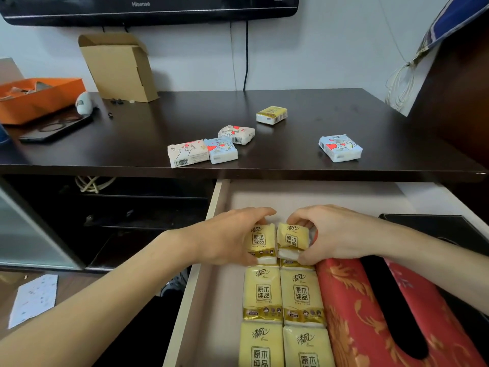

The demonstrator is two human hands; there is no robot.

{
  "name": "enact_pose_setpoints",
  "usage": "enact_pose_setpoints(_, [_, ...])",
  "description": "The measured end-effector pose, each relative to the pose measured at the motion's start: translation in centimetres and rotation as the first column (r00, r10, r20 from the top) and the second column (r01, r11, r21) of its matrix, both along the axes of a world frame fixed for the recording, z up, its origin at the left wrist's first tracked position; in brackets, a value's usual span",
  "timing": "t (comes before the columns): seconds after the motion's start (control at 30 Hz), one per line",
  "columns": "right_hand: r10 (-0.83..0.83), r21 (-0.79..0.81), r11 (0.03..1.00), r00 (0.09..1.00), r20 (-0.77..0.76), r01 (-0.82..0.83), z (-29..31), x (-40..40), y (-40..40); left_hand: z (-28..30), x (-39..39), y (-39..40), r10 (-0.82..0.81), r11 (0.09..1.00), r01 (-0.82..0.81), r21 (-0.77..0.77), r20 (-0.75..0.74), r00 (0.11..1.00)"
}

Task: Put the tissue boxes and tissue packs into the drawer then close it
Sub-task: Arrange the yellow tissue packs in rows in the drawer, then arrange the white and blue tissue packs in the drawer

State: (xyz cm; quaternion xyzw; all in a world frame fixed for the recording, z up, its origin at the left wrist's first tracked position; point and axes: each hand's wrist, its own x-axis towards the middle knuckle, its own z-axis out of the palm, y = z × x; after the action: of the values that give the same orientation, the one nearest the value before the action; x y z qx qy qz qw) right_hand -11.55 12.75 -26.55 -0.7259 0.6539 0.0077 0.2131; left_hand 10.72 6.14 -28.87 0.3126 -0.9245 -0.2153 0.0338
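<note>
The open drawer (pixel 211 300) holds two rows of yellow tissue packs (pixel 283 308) beside a red tissue box (pixel 349 313) and a black tissue box (pixel 436 226) at the right. My left hand (pixel 227 237) grips a small yellow pack (pixel 260 241) at the far end of the left row. My right hand (pixel 338 231) grips a second small yellow pack (pixel 292 238) right beside it. On the dark desk top (pixel 291 102) lie a small yellow pack (pixel 271 115), a blue pack (pixel 340 147), and a cluster of three packs (pixel 209 148).
At the desk's back left stand an open cardboard box (pixel 119 66), an orange tray (pixel 37 98), a phone (pixel 55 129) and a small white object (pixel 84 102). A TV (pixel 148 6) hangs above. Dark shelves (pixel 119 221) lie left of the drawer.
</note>
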Motion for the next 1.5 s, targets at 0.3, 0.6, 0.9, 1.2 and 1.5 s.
enact_pose_setpoints(0.3, [0.002, 0.016, 1.000, 1.000, -0.004, -0.002, -0.1, 0.4, -0.4, -0.2, 0.2, -0.1, 0.000, 0.999, 0.001, -0.042, 0.040, 0.999])
enact_pose_setpoints(0.6, [0.029, -0.018, 0.999, 0.996, 0.080, -0.027, 0.2, 0.2, -0.3, 0.5, 0.6, -0.2, 0.052, 0.980, -0.021, -0.200, 0.150, 0.987])
enact_pose_setpoints(0.9, [0.052, 0.019, 0.998, 0.994, 0.093, -0.054, 0.3, 0.4, -0.5, 0.3, 0.3, 0.3, 0.034, 0.981, -0.006, -0.194, 0.143, 0.989])
enact_pose_setpoints(1.2, [0.084, -0.395, 0.896, 0.794, 0.602, 0.204, 3.2, 1.1, -2.9, 5.0, 3.6, -0.8, 0.160, 0.914, -0.275, -0.299, -0.357, 0.920])
enact_pose_setpoints(1.5, [0.009, -0.512, 0.829, 0.910, 0.414, 0.224, 3.9, 5.1, -14.7, 2.8, 7.5, -5.8, 0.488, 0.681, -0.589, -0.435, -0.330, 0.808])
